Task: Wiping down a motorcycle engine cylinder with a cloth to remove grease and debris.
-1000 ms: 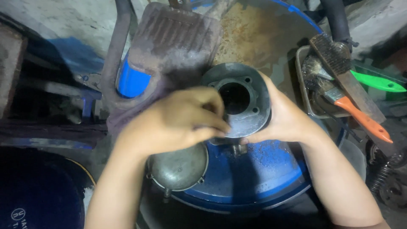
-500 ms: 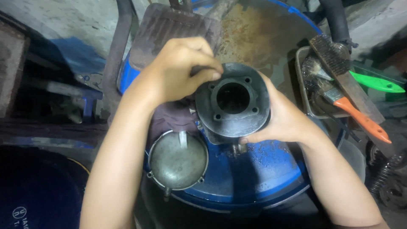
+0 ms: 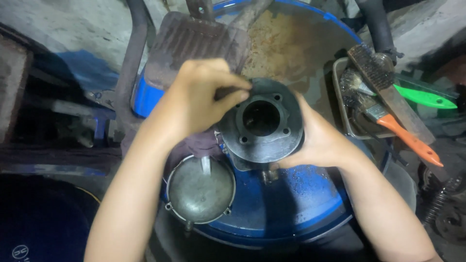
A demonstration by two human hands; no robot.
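Observation:
A dark round metal part (image 3: 264,127) with a centre bore and several bolt holes is held above a blue drum (image 3: 291,204). My right hand (image 3: 318,138) cups it from the right side. My left hand (image 3: 204,99) is at its upper left rim, fingers pinched on a small dark cloth or pad pressed against the rim. A domed grey metal cover (image 3: 200,189) lies on the drum just below left of the part.
A tray (image 3: 340,92) at the right holds a wire brush (image 3: 388,92) and an orange-handled paintbrush (image 3: 403,136). A green-handled tool (image 3: 424,97) lies further right. A ribbed dark mat (image 3: 194,41) and a rusty pan (image 3: 291,43) lie behind.
My left hand has moved from over the front of the part up to its upper left rim, uncovering the domed cover. My right hand and the part stayed nearly still.

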